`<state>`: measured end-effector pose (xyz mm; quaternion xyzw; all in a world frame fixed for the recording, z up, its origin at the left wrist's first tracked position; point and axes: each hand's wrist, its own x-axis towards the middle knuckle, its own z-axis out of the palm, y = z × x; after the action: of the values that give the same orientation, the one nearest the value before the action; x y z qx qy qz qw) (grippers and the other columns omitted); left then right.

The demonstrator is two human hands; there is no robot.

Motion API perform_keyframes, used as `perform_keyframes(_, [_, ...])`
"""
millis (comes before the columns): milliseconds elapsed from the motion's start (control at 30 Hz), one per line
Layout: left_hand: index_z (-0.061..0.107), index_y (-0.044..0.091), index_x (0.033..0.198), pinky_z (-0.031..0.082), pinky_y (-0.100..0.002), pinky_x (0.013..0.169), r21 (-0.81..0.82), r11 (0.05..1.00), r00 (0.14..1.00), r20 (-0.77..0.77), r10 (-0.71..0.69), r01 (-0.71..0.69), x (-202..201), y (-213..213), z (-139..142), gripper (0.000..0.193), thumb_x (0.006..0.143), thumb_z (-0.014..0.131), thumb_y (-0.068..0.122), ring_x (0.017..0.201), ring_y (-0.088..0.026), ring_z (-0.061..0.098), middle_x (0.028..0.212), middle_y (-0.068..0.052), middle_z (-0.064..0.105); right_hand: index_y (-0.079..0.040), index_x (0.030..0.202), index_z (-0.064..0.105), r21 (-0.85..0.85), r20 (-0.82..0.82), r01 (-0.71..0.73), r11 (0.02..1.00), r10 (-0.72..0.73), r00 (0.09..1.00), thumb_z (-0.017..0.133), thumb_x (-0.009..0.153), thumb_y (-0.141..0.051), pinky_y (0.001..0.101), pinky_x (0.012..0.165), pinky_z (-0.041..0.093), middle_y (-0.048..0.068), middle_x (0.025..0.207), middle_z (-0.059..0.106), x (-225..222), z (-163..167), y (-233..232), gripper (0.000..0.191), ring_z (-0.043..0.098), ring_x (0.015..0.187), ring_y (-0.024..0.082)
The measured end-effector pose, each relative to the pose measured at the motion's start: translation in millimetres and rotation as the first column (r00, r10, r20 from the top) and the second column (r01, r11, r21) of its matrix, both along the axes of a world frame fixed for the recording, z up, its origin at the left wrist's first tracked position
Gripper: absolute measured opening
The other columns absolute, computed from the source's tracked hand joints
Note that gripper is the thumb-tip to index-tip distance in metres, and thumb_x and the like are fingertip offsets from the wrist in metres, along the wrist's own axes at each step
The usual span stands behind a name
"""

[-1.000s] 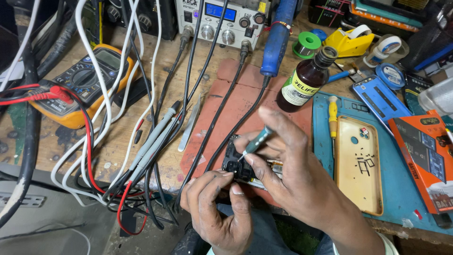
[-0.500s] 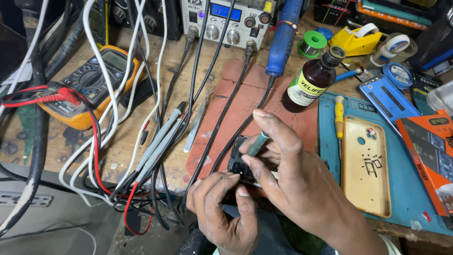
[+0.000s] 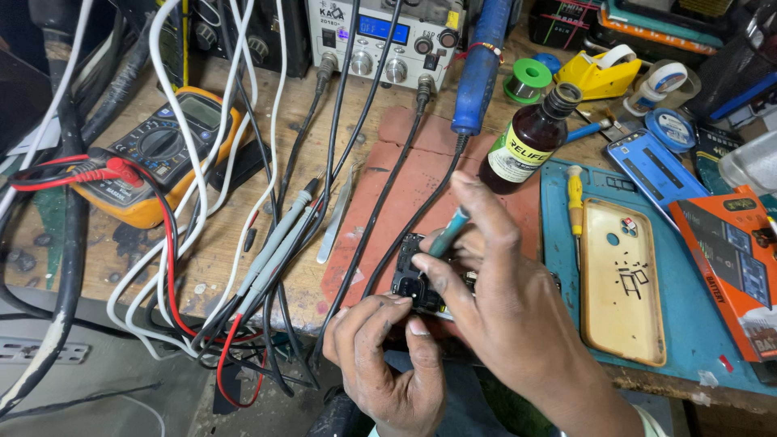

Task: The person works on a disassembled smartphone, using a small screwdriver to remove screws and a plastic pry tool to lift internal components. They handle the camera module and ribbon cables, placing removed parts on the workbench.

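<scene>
Phone board (image 3: pixel 417 279), a small dark piece with camera modules showing at its near end, sits at the front edge of the worktop (image 3: pixel 97 259) on a reddish mat (image 3: pixel 421 174), held between both hands. The left hand (image 3: pixel 388 364) has its grip closed on the board from below, thumb and forefinger pinching the near edge. The right hand (image 3: pixel 518 324) has its grip clamped on a slim teal-handled tool (image 3: pixel 447 233), fingers wrapped round the shaft and the tip angled down onto the board; whether the tip touches a screw or a connector is hidden by the fingers. The board is already out of its housing, since the yellowish phone back cover (image 3: pixel 619 279) lies bare on the blue mat (image 3: pixel 696 324) to the right with a yellow screwdriver (image 3: pixel 575 202) beside it. Work on the board itself looks midway, I judge: nothing visibly lifted off it yet. A brown bottle (image 3: pixel 530 142), a blue soldering iron (image 3: pixel 481 69), tweezers (image 3: pixel 336 214) and an orange multimeter (image 3: pixel 158 158) stand unused further back.
</scene>
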<state>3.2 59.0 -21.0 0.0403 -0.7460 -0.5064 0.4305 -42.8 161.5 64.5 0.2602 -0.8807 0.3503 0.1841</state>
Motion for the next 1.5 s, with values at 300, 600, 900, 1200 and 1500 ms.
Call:
perform_keyframes(300, [0.068,0.007,0.109,0.042,-0.04,0.103,-0.006,1.0,1.0,0.01,-0.014,0.014,2,0,-3,0.017,0.096,0.067,0.018,0.108,-0.025,0.059,0.107,-0.007,0.069,-0.006,0.158,0.005,-0.362,0.019,0.151,0.92,-0.155,0.988,0.057,0.108,0.003,0.0399,0.088,0.064,0.026,0.112,0.069,23,3,40,0.073,0.076,0.103,0.03])
perform_keyframes(600, [0.066,0.007,0.114,0.046,-0.04,0.1,0.014,0.999,0.999,0.017,-0.041,0.041,2,-2,-11,0.019,0.099,0.066,0.018,0.109,-0.023,0.057,0.111,-0.008,0.066,0.015,0.123,0.058,-0.405,-0.001,0.439,0.802,-0.481,0.877,0.054,0.119,0.003,0.0353,0.091,0.064,0.023,0.114,0.067,40,-6,114,0.014,0.07,0.097,0.023])
perform_keyframes(900, [0.065,0.007,0.116,0.049,-0.039,0.096,0.009,0.997,0.995,0.061,-0.074,0.074,5,-4,-19,0.019,0.101,0.064,0.019,0.113,-0.023,0.053,0.114,-0.008,0.062,0.006,0.11,0.046,-0.133,0.03,0.56,0.818,-0.561,0.827,0.059,0.103,-0.001,0.0311,0.056,0.042,0.011,0.089,0.065,16,-30,193,0.016,0.048,0.061,0.017])
perform_keyframes(1200, [0.059,0.008,0.121,0.052,-0.039,0.097,-0.028,0.997,0.996,0.054,-0.066,0.068,6,-3,-26,0.022,0.104,0.062,0.021,0.113,-0.022,0.055,0.118,-0.009,0.059,-0.001,0.107,0.057,0.597,-0.005,0.647,0.474,-0.804,0.595,0.083,0.085,-0.027,0.0489,0.062,0.053,0.02,0.07,0.067,6,-15,170,0.042,0.071,0.068,0.038])
perform_keyframes(1500, [0.034,0.001,0.145,0.057,-0.046,0.104,0.622,0.765,0.973,-0.228,-0.026,0.166,2,23,-25,0.051,0.102,0.058,0.015,0.113,-0.028,0.066,0.128,-0.022,0.057,0.0,0.106,0.056,0.556,-0.04,0.667,0.495,-0.786,0.617,0.08,0.091,-0.031,0.051,0.06,0.051,0.021,0.069,0.065,4,-21,173,0.042,0.068,0.067,0.04])
